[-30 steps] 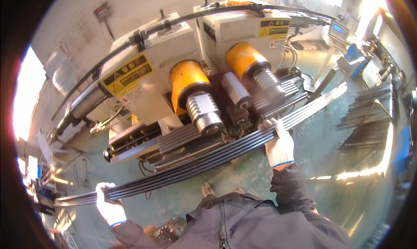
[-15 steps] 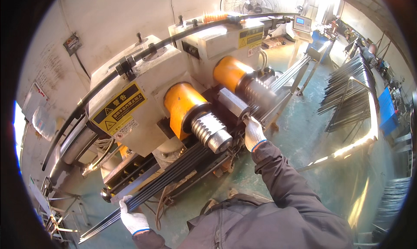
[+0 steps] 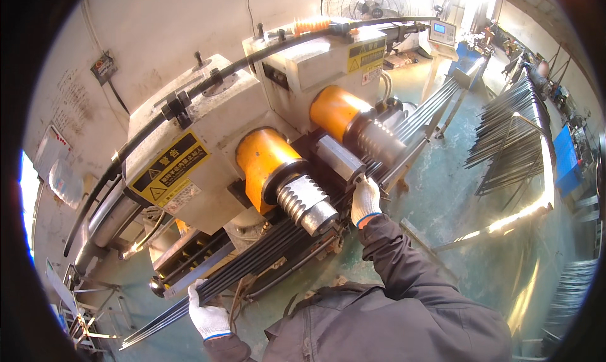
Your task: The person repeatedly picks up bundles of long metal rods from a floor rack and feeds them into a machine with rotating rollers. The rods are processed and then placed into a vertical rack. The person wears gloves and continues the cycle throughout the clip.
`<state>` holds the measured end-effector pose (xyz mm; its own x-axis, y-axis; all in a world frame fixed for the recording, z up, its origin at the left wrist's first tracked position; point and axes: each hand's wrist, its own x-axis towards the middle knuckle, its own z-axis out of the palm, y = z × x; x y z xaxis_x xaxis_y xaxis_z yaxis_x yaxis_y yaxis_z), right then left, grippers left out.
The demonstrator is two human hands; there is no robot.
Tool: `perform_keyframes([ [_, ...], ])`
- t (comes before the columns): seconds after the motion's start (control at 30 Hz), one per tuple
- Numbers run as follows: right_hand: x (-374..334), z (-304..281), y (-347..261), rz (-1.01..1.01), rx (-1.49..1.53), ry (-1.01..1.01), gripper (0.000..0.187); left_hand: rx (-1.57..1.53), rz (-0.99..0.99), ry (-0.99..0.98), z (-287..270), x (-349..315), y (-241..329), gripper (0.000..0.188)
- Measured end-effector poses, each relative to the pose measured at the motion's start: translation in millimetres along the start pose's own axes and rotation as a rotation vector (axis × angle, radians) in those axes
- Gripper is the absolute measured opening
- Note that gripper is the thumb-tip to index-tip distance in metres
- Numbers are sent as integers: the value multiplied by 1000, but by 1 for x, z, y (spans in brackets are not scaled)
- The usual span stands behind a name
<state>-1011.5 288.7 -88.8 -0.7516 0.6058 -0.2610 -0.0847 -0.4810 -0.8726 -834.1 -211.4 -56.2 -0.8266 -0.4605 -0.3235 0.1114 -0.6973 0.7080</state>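
In a white knitted glove with a blue cuff, my left hand (image 3: 207,313) is closed around a bundle of long thin metal rods (image 3: 233,271) at the lower left. These rods run up to the right, under the machine's two ribbed steel rollers. My right hand (image 3: 366,201), gloved the same way, has its fingers closed by the front end of a grey faceted metal block (image 3: 339,158) between the rollers. What its fingers hold is hidden. The near roller (image 3: 307,204) and far roller (image 3: 379,141) project from orange cylindrical housings.
A pale machine body (image 3: 208,103) with yellow-black warning plates fills the middle. A stand with a small control panel (image 3: 442,33) is at the upper right. Many rods (image 3: 505,134) are stacked on a rack to the right. A large fan (image 3: 365,3) stands behind.
My left hand has shifted a little right along the rods, closer to the machine. My right hand stays beside the block's front end. The whole view has shifted slightly.
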Motion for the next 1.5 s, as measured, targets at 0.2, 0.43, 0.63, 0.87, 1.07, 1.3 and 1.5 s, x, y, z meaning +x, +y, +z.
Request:
perform_keyframes([
  [0.2,-20,-11,-12,17,-93,-9,29,28,136,-55,-30,8,29,41],
  [0.43,-54,-48,-14,-150,-217,-36,46,94,170,6,-29,18,11,39],
  [0.63,-63,-64,1,-108,-194,18,41,10,-26,10,28,-8,-42,39],
  [0.87,-33,-129,55,-149,-481,-36,52,-40,-105,-32,64,-34,-51,37],
  [1.07,-20,-238,117,234,-514,-192,43,-354,59,38,4,-25,8,32],
  [1.3,-4,-374,165,310,-1028,-168,36,-307,288,231,-132,6,131,27],
  [1.5,-42,-418,215,-356,-1858,-577,39,-310,423,264,-272,55,251,31],
])
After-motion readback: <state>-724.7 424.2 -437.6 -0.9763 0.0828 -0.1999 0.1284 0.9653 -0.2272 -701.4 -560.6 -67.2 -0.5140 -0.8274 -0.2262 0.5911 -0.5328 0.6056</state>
